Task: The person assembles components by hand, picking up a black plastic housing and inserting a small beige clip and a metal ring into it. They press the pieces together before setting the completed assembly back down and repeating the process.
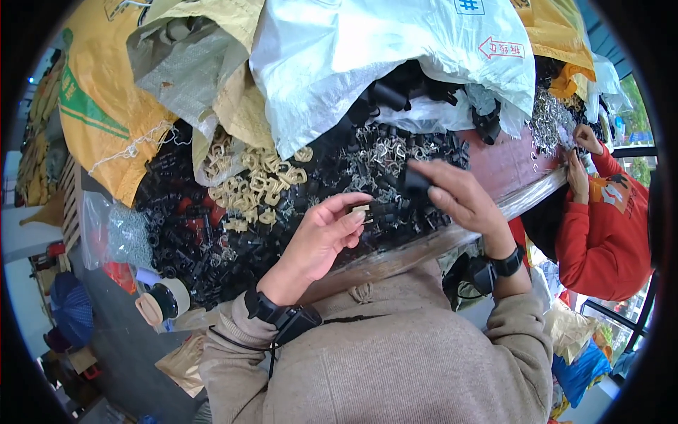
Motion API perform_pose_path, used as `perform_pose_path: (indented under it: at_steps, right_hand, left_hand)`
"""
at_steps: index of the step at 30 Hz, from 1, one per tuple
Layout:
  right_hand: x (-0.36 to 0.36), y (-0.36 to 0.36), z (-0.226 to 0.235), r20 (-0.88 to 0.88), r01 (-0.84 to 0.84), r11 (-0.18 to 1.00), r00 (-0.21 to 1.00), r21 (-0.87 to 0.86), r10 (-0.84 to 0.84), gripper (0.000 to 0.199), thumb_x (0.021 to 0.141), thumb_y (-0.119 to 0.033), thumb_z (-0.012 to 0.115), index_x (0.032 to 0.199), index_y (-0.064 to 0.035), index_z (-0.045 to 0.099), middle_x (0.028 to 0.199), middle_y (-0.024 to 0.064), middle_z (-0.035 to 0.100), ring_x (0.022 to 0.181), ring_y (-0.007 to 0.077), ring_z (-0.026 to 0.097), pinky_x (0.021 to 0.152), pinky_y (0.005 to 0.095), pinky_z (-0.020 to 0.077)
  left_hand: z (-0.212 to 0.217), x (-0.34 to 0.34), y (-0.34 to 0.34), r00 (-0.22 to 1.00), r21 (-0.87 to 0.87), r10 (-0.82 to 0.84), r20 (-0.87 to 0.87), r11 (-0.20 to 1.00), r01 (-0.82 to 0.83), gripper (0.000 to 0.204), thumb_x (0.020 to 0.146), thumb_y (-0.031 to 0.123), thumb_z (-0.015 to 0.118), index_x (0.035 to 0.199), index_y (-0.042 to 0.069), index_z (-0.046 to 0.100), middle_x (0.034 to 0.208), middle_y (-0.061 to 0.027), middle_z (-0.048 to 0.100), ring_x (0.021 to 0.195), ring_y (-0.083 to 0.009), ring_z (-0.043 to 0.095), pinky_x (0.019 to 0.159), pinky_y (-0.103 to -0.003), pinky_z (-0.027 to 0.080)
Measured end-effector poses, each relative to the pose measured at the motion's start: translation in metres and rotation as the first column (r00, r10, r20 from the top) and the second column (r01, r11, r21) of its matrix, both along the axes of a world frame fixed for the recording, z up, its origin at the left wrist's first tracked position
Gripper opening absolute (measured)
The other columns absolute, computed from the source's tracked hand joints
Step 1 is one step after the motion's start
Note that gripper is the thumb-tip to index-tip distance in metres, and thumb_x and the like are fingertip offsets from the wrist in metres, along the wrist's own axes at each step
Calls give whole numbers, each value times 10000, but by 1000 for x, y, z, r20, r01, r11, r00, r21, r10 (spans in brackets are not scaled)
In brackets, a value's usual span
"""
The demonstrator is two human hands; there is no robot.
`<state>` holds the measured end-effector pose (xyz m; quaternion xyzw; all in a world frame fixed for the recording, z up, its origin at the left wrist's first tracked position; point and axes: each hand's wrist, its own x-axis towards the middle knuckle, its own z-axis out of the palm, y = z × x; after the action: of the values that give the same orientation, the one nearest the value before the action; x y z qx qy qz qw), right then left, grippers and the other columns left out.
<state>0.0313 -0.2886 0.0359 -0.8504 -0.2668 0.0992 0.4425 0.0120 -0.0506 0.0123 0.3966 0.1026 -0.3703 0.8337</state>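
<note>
pinching a small beige clip at its edges, the left hand keeps its fingers closed on it above the tabletop; it looks light, stiff and easy to drop. the right hand grips a black plastic piece over the black parts heap.

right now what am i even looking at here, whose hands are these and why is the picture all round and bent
A head-worn fisheye camera looks down, so edges curve. The two bare hands belong to the wearer. The left hand pinches a small beige plastic piece; the right hand grips a black plastic part. Both hover over a table heaped with black plastic parts, beige clips and metal clips, with woven sacks behind. At right, another person in a red top works too.
</note>
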Motion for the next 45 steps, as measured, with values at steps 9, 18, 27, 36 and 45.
perform_pose_path:
  at_steps: [9, 18, 27, 36, 45]
  right_hand:
    - [-26, 15, 4, -65, -49, 992, 996, 115, 57, 447, 807, -330, 429, 1028, 56, 467, 865, 156, 534, 758, 251, 537, 650, 304, 403]
    - [-18, 12, -12, -151, -26, 976, 987, 216, 60, 460, 820, -355, 385, 980, 63, 491, 799, 147, 543, 702, 261, 536, 618, 310, 399]
    - [1, 15, -20, -277, -65, 975, 953, 213, 124, 469, 824, -370, 387, 964, 65, 494, 800, 151, 541, 695, 266, 532, 616, 308, 400]
    - [-25, 29, -17, -268, 72, 947, 963, 312, 15, 345, 854, -262, 398, 970, 46, 502, 797, 134, 554, 712, 217, 546, 637, 286, 417]
    - [-56, 39, -15, -381, 237, 925, 918, 296, -114, 424, 870, -323, 326, 982, 42, 510, 826, 103, 564, 764, 171, 530, 692, 258, 396]
  left_hand:
    - [9, -16, 3, 981, 83, -140, 133, 988, 130, 301, 756, 108, 570, 1034, 24, 491, 727, 4, 515, 582, -40, 451, 489, -147, 349]
    - [-9, -2, -1, 996, 123, -57, 68, 991, 48, 244, 729, 91, 599, 945, 20, 512, 698, -1, 509, 555, -49, 443, 478, -159, 346]
    - [-18, 14, -6, 996, 168, -87, -21, 982, 89, 238, 720, 67, 600, 934, 11, 512, 690, -13, 514, 559, -62, 470, 486, -176, 390]
    - [-7, 2, -4, 983, 249, -166, 71, 958, 144, 229, 716, 83, 609, 918, 5, 536, 693, -26, 542, 578, -66, 513, 526, -177, 449]
    - [1, -10, -5, 979, 222, -177, 105, 963, 150, 219, 739, 94, 590, 932, 3, 541, 726, -43, 564, 581, -84, 542, 530, -180, 457]
